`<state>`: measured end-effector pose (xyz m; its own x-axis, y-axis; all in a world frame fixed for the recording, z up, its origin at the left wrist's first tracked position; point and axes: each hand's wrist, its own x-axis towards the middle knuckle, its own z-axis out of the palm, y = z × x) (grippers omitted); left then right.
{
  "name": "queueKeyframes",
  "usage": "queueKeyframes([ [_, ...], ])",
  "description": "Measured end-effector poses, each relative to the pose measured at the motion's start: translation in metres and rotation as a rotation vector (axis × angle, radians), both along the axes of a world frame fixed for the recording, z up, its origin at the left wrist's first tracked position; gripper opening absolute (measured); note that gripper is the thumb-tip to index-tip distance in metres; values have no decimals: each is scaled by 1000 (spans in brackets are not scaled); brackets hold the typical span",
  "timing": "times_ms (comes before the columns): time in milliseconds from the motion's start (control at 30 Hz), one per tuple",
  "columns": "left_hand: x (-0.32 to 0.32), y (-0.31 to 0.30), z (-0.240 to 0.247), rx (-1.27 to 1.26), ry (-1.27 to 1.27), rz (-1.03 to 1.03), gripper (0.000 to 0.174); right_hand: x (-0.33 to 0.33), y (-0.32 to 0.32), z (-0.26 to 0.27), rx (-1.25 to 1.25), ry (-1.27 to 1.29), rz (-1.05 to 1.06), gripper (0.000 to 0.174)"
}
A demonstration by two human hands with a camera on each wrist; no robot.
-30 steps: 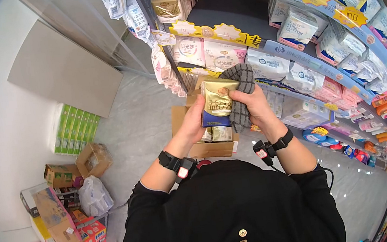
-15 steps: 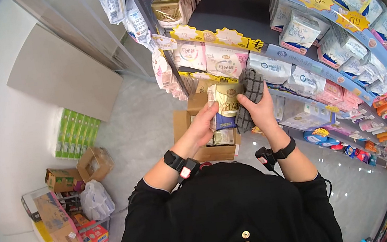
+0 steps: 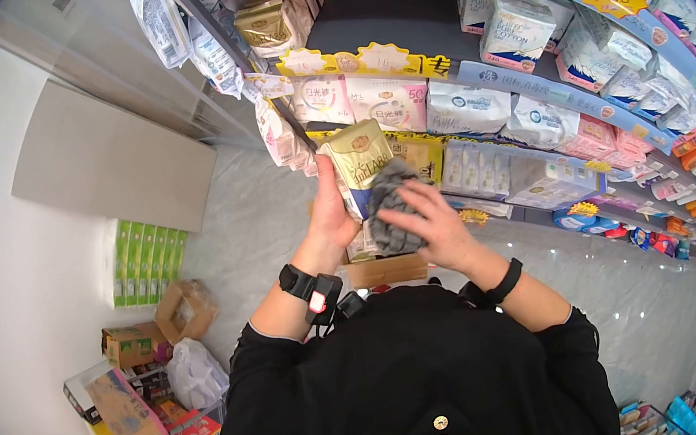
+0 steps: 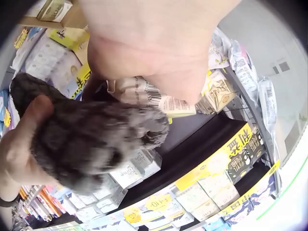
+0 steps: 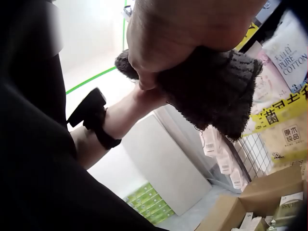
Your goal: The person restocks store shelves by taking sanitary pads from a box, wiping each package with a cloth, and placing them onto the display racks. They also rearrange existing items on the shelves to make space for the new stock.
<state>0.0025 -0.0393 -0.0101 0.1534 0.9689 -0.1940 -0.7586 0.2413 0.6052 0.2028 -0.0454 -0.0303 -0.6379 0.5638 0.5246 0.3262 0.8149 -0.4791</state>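
In the head view my left hand [image 3: 329, 211] grips a gold and blue soft pack [image 3: 362, 158] by its left side, its printed face turned up. My right hand [image 3: 446, 230] holds a dark grey checked cloth [image 3: 396, 211] against the pack's lower right part, covering that corner. The left wrist view has the cloth [image 4: 91, 139] bunched under the right thumb, beside the pack's barcoded side [image 4: 154, 94]. From the right wrist, the cloth [image 5: 216, 91] hangs below the right hand [image 5: 178, 38]; the pack is hidden there.
Below the hands stands an open cardboard box [image 3: 387, 271] with similar packs inside. Ahead, shelves hold white packs [image 3: 517, 29], pink-white packs [image 3: 390, 105] and gold packs [image 3: 272, 28]. Cartons and a white plastic bag [image 3: 196, 372] lie at the left; a grey panel [image 3: 116, 152] leans there.
The pack has moved left and up in the left hand and tilted. The right hand has let go of the pack's edge and turned over, bringing the cloth onto the pack's lower right part.
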Motion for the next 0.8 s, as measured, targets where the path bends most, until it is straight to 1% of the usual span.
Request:
queueKeyframes([
  [33, 0, 0, 0, -14, 77, 74, 74, 5, 0, -4, -6, 2, 3, 76],
  [67, -4, 0, -6, 34, 106, 35, 68, 11, 1, -9, -125, 59, -80, 68],
  [100, -4, 0, -3, 33, 107, 33, 68, 16, 2, -13, -242, 115, -164, 60],
  [133, -3, 0, -1, -2, 108, 63, 65, 21, 5, -19, -243, 114, -165, 60],
  [167, -1, 1, 3, -35, 108, 92, 62, 25, 7, -27, -613, 254, -205, 50],
  [200, 2, 2, 9, -10, -31, 106, 54, 26, 9, -26, -982, 395, -241, 41],
  [233, 5, 3, 9, -6, -31, 104, 54, 27, 10, -22, -978, 397, -242, 41],
  [267, 10, 5, 8, 14, -20, 123, 53, 28, 10, -15, -1340, 714, -192, 37],
  [300, 14, 7, 5, 35, -10, 142, 52, 27, 11, -9, -1691, 1040, -124, 37],
  [333, 18, 6, -2, 55, 15, 116, 47, 25, 10, -9, -1744, 1158, 20, 43],
  [367, 28, 3, -11, 120, 25, 65, 43, 21, 10, -12, -1740, 1160, 20, 43],
  [433, 49, -11, -18, 116, 129, 4, 43, 7, 14, -13, -1675, 1266, 16, 41],
  [467, 49, -14, -19, 118, 131, 4, 43, 5, 15, -7, -1585, 1233, -6, 40],
  [500, 47, -16, -18, 102, 198, -43, 48, 5, 15, -5, -1581, 1239, -4, 40],
  [533, 45, -15, -17, 87, 263, -87, 54, 5, 16, -3, -1524, 1183, -27, 40],
  [567, 42, -16, -16, 90, 263, -85, 54, 5, 16, -2, -1470, 1123, -49, 40],
  [633, 37, -18, -10, 124, 346, -94, 63, 5, 15, -3, -1492, 1129, -58, 42],
  [667, 34, -19, -7, 127, 344, -86, 63, 6, 16, -5, -1464, 1086, -70, 44],
  [733, 27, -22, 3, 112, 260, 26, 74, 6, 17, 1, -1436, 1040, -71, 45],
  [767, 22, -23, 9, 113, 262, 32, 74, 9, 19, 7, -1355, 976, -82, 45],
  [800, 17, -23, 16, 187, 371, 77, 77, 10, 20, 11, -1274, 911, -94, 46],
])
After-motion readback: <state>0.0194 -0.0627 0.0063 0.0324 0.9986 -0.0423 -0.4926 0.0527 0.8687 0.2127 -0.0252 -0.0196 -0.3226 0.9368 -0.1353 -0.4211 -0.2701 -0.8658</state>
